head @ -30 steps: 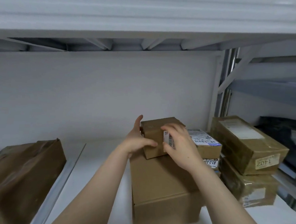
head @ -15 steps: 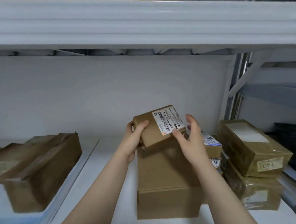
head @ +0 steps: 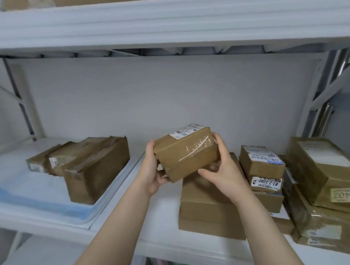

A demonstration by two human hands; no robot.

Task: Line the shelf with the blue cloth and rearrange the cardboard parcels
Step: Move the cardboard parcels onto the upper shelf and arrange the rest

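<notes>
Head-worn view, close, forward and slightly down at shelf (head: 162, 197).

Left hand (head: 152, 172): grips small parcel (head: 186, 153) at its left end, thumb beneath.
Right hand (head: 224, 172): clasps its right end, thumb underneath.

One blue cloth (head: 33, 197). Two hands: left hand (head: 153, 172), right hand (head: 226, 176). At least ten cardboard parcels: one held parcel (head: 186, 153), three left parcels (head: 98, 168), one plain box (head: 210, 206), three small stacked parcels (head: 262, 164), two large taped parcels (head: 321, 174).
</notes>
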